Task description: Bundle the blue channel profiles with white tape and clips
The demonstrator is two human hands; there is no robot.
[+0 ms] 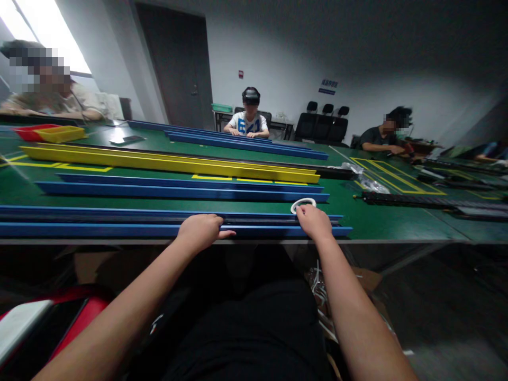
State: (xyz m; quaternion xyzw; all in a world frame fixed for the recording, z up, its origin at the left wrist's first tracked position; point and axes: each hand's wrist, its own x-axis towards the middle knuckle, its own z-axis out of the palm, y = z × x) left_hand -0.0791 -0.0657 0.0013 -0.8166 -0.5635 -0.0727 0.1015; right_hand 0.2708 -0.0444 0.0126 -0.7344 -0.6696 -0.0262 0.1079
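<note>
A long blue channel [99, 229] with a dark strip [119, 217] lying in it runs along the near edge of the green table [349, 201]. My left hand [201, 230] rests on this channel with fingers curled over it and the thumb stretched along the front rail. My right hand [314, 221] sits at the channel's right part, fingertips pinching a small white ring [302, 203] that lies on the table just behind the channel.
More blue channels [178, 189] and a long yellow channel [166, 162] lie farther back. Red and yellow bins [50, 132] stand far left. A clear plastic bag [367, 181] and dark strips [416, 201] lie at right. Three other people sit around the table.
</note>
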